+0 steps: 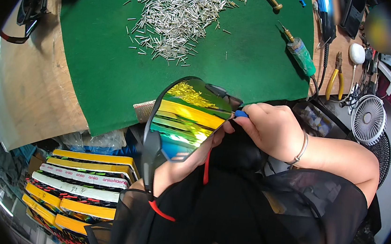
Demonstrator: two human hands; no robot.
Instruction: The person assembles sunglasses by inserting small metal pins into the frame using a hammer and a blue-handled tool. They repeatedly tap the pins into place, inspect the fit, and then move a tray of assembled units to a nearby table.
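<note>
A pair of wraparound sunglasses [191,117] with mirrored yellow-green lens, dark frame and red temple ends hangs tilted before my chest, just off the table's near edge. My left hand [190,165] is closed on the sunglasses from beneath, its fingers partly hidden behind the lens. My right hand [275,128] pinches a small blue-ended tool [241,113] at the frame's right side by the hinge. Its thin tip meets or nearly meets the frame; the rest is hidden in the fingers. A bangle circles my right wrist.
A pile of small metal pins [177,17] lies on the green mat [101,75]. A green-handled tool [301,54], yellow-handled cutters [335,79] and a white fan [369,119] stand at right. Stacked yellow-edged trays [86,208] are at lower left, more glasses [27,16] at far left.
</note>
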